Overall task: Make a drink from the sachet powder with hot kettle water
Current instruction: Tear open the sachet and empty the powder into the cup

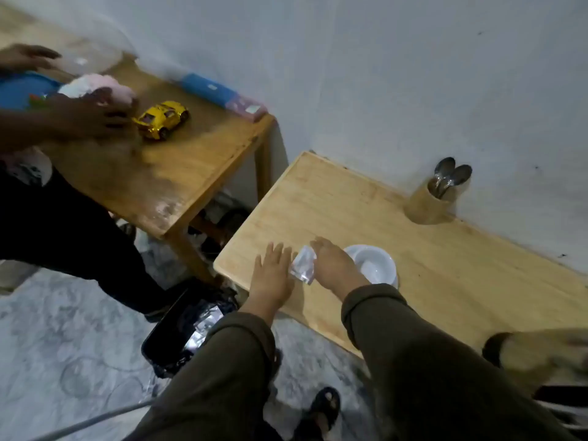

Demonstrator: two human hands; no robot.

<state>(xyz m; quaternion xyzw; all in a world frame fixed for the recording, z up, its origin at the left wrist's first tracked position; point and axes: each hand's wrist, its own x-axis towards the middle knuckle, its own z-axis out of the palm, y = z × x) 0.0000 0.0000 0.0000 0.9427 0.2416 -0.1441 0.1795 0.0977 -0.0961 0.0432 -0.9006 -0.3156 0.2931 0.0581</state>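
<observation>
We are counting two wooden desks: one desk (334, 198) at the centre right of the frame, a second desk (178, 173) at the upper left. On the nearer one we are seeing one white cup (375, 265), one silvery sachet (303, 265) and one wooden holder (429, 202) with two spoons (451, 173) showing, perhaps more hidden inside. Two of our hands are showing, the left hand (273, 275) and the right hand (334, 265). On the far desk we are counting one yellow toy car (162, 119) and one blue box (210, 89). One black bin (178, 329) is standing on the floor at lower centre, and one sandalled foot (324, 409) is showing at the bottom.
</observation>
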